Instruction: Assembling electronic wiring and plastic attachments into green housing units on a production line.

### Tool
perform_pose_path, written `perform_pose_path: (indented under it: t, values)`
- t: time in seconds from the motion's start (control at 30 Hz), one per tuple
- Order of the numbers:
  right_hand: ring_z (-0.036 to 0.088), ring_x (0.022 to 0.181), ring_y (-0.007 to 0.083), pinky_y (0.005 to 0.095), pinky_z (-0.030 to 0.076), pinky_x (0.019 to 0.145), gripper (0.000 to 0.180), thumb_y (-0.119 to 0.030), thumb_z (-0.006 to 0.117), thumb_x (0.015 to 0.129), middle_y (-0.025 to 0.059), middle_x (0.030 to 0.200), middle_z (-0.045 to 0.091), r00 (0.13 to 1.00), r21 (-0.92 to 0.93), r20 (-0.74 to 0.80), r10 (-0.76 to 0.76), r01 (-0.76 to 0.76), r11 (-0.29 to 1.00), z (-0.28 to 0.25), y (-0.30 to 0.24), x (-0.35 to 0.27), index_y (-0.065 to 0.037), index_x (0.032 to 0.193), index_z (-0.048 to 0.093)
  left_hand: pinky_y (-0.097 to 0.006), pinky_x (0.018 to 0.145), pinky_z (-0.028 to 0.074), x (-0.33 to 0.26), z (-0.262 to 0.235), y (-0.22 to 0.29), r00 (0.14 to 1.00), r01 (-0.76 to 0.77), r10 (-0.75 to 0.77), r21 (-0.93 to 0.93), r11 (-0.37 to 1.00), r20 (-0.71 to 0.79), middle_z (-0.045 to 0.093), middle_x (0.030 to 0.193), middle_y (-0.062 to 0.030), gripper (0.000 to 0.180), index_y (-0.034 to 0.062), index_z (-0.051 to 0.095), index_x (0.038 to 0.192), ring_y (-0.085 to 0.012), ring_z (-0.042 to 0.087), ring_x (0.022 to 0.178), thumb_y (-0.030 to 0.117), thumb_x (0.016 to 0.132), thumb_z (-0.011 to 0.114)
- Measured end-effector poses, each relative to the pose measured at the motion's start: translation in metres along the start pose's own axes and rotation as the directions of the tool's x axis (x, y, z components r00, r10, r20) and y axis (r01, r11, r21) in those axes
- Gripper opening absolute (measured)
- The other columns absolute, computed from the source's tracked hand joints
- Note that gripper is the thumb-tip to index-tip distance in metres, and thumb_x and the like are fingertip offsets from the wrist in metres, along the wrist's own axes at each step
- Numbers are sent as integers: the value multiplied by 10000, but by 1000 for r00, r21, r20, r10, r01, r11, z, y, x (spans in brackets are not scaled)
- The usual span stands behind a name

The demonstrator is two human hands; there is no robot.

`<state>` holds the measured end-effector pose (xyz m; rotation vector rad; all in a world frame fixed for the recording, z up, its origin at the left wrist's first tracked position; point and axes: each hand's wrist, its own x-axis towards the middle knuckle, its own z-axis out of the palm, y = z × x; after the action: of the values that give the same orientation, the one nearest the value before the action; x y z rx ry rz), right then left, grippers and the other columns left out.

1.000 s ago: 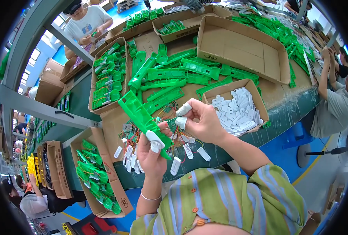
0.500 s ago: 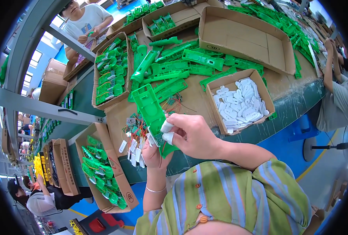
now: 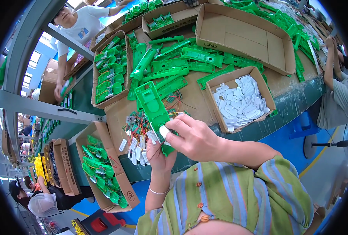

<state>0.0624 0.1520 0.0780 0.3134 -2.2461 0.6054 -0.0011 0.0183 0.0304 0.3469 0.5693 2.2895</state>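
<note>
In front of me a long green plastic housing half is tilted up, its ribbed inside facing me. My left hand grips its lower end from beneath. At the same end, my right hand pinches with thumb and forefinger, white covers on the fingertips; whether a small part lies between them is hidden. Just beyond my left hand lies a heap of small circuit boards with red wires and white oblong pieces. To the right of my hands stands a cardboard box of white oval plastic covers.
More green housings are piled behind. Cardboard trays with wired green assemblies stand at the left and lower left. A larger cardboard tray sits at the back right. Across a metal frame, a person reaches over the far bench.
The housing has shifted slightly down and right with my hands, still held at its lower end. The person at the far left has spread both arms, one hand now lower with a green piece.
</note>
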Motion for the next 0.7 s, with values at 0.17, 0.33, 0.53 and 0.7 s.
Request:
perform_pose_path:
  t: [0.17, 0.33, 0.53, 0.7]
  values:
    - [520, 761, 261, 308, 493, 618, 245, -78, 603, 593, 127, 862, 486, 993, -42, 114, -9, 14, 999, -9, -6, 1, 21, 809, 543, -336, 892, 450, -5, 3, -6, 995, -73, 87, 235, 969, -53, 539, 1139, -140, 370, -22, 397, 1237, -229, 551, 1026, 116, 897, 440]
    - [522, 781, 261, 312, 498, 623, 256, -89, 614, 587, 130, 891, 491, 994, -13, 100, -41, 42, 999, -2, 4, -8, 22, 806, 543, -317, 890, 444, -9, 0, -10, 991, -66, 95, 272, 960, -93, 523, 1166, -127, 390, -21, 376, 1262, -206, 540, 1036, 136, 909, 436]
    - [539, 851, 290, 324, 508, 661, 298, -8, 609, 610, 138, 988, 522, 999, 92, 48, -3, -1, 996, -1, 14, -29, 26, 904, 573, -297, 854, 448, -6, 19, -11, 992, -3, 56, 408, 913, -118, 518, 1149, -112, 382, -24, 406, 1218, -185, 535, 1025, 141, 886, 496]
    - [571, 846, 275, 321, 508, 675, 334, 51, 621, 618, 136, 981, 553, 996, 278, 55, 70, -83, 957, -13, 14, -25, 22, 950, 595, -272, 880, 403, -6, 8, -13, 991, -94, 132, 638, 765, -12, 498, 1172, -99, 444, -39, 371, 1251, -158, 496, 1044, 78, 856, 538]
